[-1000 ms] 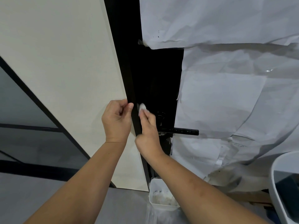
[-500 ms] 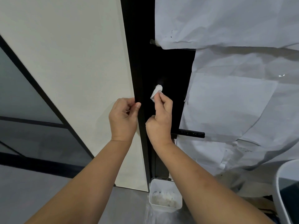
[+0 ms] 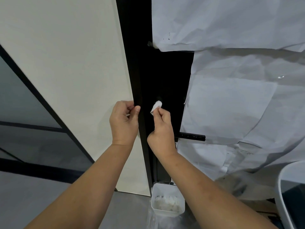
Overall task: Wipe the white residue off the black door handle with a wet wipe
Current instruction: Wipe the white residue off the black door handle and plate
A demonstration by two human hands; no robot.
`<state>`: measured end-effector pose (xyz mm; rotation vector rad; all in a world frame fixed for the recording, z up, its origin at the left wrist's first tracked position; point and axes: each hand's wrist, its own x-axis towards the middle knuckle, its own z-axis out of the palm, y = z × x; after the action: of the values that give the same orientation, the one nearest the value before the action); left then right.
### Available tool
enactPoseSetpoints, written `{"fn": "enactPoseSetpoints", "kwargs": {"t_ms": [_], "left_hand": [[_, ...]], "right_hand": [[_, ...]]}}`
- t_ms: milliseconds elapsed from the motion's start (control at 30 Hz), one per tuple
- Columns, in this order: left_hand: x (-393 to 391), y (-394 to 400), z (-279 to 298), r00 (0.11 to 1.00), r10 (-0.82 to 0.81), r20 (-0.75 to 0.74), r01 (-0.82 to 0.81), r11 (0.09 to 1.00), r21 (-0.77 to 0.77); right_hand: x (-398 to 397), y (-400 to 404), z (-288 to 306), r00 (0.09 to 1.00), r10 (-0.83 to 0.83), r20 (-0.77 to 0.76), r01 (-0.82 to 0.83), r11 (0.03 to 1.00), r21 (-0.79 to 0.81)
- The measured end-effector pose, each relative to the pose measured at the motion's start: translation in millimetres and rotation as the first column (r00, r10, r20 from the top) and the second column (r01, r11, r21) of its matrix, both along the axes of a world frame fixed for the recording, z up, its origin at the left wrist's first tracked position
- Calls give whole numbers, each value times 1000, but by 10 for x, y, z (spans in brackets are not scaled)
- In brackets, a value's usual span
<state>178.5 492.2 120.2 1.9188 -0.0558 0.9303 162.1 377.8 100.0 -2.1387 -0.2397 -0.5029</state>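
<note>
I see the right hand point(image 3: 162, 129) pinching a small wet wipe point(image 3: 156, 106) in a tight grip, pressing it on the black door panel above the door handle point(image 3: 191, 137), which juts out rightward beside the wrist. The left hand point(image 3: 124, 123) curls its grip round the black door edge point(image 3: 140, 90). A white tub point(image 3: 167, 203) sits on the floor below.
</note>
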Motion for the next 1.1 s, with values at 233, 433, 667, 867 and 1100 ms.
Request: {"fn": "enactPoseSetpoints", "kwargs": {"t_ms": [233, 433, 667, 867, 1100], "left_hand": [[-37, -38, 10, 1000, 17, -27, -17, 1000, 5], [-53, -26, 5, 999, 10, -42, -9, 1000, 10], [-83, -92, -8, 998, 4, -69, -5, 1000, -4], [-103, -92, -6, 994, 5, -111, -2, 1000, 29], [-54, -99, 3, 989, 66, -134, -56, 996, 76]], "right_hand": [[100, -35, 184, 968, 23, 250, 28, 980, -198], [22, -143, 17, 989, 50, 142, 0, 944, -330], [170, -358, 184, 968, 0, 249, 108, 901, -420], [79, -326, 78, 982, -38, 186, 106, 922, -373], [65, -468, 10, 984, -50, 169, 128, 863, -489]]}}
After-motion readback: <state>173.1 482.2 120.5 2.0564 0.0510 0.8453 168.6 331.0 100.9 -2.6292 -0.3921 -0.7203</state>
